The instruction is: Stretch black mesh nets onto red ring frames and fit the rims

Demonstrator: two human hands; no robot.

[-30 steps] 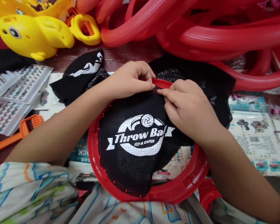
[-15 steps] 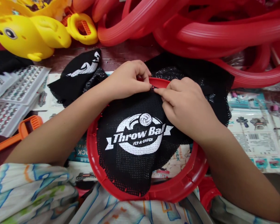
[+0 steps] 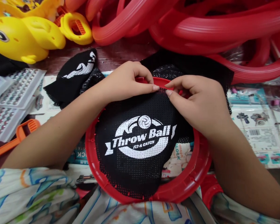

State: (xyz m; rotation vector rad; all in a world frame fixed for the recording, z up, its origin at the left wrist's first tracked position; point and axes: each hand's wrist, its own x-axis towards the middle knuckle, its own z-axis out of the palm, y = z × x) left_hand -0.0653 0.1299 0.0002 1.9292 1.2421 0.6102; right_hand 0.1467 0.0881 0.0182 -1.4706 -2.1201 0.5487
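A red plastic hoop (image 3: pixel 196 174) lies in front of me with a black mesh net (image 3: pixel 130 174) stretched over it, printed "Throw Ball Fly & Catch" in white. My left hand (image 3: pixel 127 81) pinches the net's far edge against the hoop's top rim. My right hand (image 3: pixel 200 99) sits just to its right, thumb and fingers pinched on the same edge of net. The fingertips of the two hands almost touch.
A heap of red hoops (image 3: pixel 200 31) fills the back. Yellow duck-shaped toy parts (image 3: pixel 25 37) lie at the back left. More black nets (image 3: pixel 77 74) are behind my left hand. Blister trays (image 3: pixel 11 99), an orange handle (image 3: pixel 16 137) and printed cards (image 3: pixel 259 130) surround the hoop.
The hoop's top rim has slipped under the net. My right hand has shifted slightly right and lifted, and the whole "Ball" lettering now shows.
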